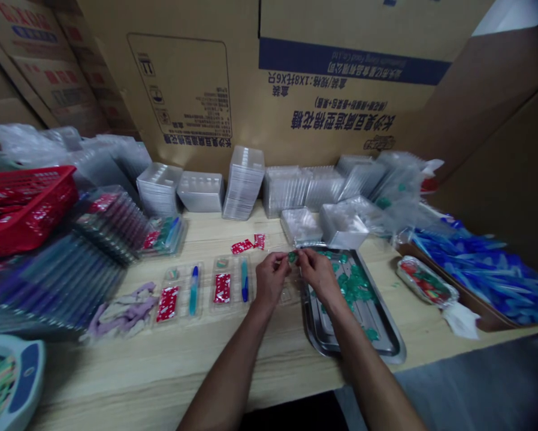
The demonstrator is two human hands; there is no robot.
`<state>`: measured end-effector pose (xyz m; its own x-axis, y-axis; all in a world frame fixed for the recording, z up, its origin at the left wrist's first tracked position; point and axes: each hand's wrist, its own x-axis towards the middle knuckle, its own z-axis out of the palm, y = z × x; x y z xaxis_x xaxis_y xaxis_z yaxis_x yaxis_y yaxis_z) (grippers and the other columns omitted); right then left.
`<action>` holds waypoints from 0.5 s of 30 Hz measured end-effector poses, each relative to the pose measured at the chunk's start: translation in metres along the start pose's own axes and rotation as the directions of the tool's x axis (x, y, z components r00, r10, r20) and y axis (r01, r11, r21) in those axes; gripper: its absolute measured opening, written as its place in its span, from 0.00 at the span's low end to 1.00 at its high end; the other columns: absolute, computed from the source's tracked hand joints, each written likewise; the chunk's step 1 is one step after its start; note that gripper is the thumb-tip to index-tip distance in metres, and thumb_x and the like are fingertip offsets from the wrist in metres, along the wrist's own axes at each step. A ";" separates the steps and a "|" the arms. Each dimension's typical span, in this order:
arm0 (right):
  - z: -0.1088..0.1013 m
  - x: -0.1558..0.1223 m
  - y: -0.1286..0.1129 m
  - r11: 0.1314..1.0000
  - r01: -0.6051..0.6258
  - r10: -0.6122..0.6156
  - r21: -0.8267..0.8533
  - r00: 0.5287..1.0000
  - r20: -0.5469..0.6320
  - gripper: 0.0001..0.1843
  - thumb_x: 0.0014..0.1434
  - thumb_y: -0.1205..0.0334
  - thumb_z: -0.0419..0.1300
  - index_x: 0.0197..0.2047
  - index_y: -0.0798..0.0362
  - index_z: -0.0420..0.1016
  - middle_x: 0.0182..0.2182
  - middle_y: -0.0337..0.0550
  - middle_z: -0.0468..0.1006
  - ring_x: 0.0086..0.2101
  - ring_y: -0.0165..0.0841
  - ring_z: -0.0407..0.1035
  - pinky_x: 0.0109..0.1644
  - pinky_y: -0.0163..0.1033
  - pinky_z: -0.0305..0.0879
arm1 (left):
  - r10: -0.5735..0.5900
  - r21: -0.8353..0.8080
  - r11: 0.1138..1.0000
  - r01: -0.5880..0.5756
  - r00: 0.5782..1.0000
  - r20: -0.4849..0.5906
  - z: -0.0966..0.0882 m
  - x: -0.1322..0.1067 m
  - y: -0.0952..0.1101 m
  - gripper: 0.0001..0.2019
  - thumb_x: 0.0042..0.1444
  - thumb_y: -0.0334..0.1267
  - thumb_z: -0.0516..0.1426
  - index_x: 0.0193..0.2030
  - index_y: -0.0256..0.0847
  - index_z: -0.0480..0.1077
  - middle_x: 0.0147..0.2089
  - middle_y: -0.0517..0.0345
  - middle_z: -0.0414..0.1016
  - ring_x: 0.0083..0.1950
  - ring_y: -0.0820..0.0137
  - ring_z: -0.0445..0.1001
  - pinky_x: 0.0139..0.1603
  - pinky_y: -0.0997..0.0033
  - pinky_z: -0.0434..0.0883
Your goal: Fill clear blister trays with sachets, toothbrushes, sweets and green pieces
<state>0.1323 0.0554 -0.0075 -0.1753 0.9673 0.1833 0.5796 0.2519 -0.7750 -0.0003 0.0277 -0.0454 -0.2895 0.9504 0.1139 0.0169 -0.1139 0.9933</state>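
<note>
Both hands meet over the table edge of the steel tray (pixel 336 329). The left hand (pixel 269 278) and right hand (pixel 316 272) pinch one small green packet (pixel 292 257) between fingertips, held just above a clear blister tray (pixel 288 294) that looks empty, though blur makes that hard to confirm. Done so far: two loaded blister trays (pixel 230 286) lie to the left, each with a red sachet and a blue stick, and a big fanned pile of finished packs (pixel 93 251) sits further left. Left to do: plenty of green packets remain loose in the steel tray, spare red sachets (pixel 248 244) lie near, and stacks of unused clear trays (pixel 244 182) stand at the back.
</note>
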 end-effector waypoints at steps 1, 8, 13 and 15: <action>0.000 0.000 0.000 1.000 -0.010 0.010 -0.010 1.000 -0.007 0.22 0.64 0.49 0.49 0.35 0.54 0.77 0.25 0.42 0.77 0.27 0.33 0.69 0.31 0.35 0.59 | 0.000 -0.003 1.000 0.000 1.000 -0.007 0.000 0.000 0.001 0.11 0.59 0.43 0.59 0.41 0.38 0.77 0.30 0.57 0.78 0.29 0.69 0.77 0.32 0.72 0.73; 0.001 0.000 -0.003 0.996 0.013 -0.006 -0.092 0.996 0.085 0.15 0.62 0.53 0.53 0.41 0.54 0.75 0.27 0.40 0.76 0.28 0.33 0.68 0.33 0.35 0.58 | 0.070 0.059 0.996 -0.071 0.997 0.014 -0.002 -0.003 0.001 0.11 0.60 0.45 0.60 0.40 0.40 0.77 0.34 0.56 0.79 0.32 0.70 0.76 0.34 0.73 0.73; 0.000 -0.015 -0.017 0.889 0.142 -0.148 -0.436 0.989 0.019 0.13 0.63 0.62 0.53 0.49 0.56 0.71 0.42 0.51 0.79 0.44 0.42 0.71 0.46 0.41 0.58 | 0.114 0.135 0.985 -0.109 0.993 -0.031 -0.004 -0.003 0.003 0.07 0.59 0.40 0.60 0.37 0.40 0.78 0.35 0.55 0.79 0.35 0.68 0.77 0.38 0.71 0.73; 0.001 -0.019 -0.022 0.844 0.138 -0.148 -0.518 0.989 0.022 0.12 0.65 0.63 0.52 0.49 0.56 0.70 0.44 0.52 0.78 0.46 0.44 0.70 0.47 0.43 0.56 | 0.156 0.166 0.975 -0.148 0.987 -0.035 -0.004 -0.003 0.006 0.05 0.58 0.38 0.61 0.36 0.41 0.78 0.35 0.55 0.79 0.35 0.68 0.77 0.40 0.70 0.73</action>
<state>0.1222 0.0313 0.0057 -0.2765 0.9184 0.2830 0.8773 0.3615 -0.3158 -0.0032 0.0234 -0.0396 -0.3164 0.9103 0.2670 0.2184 -0.2040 0.9543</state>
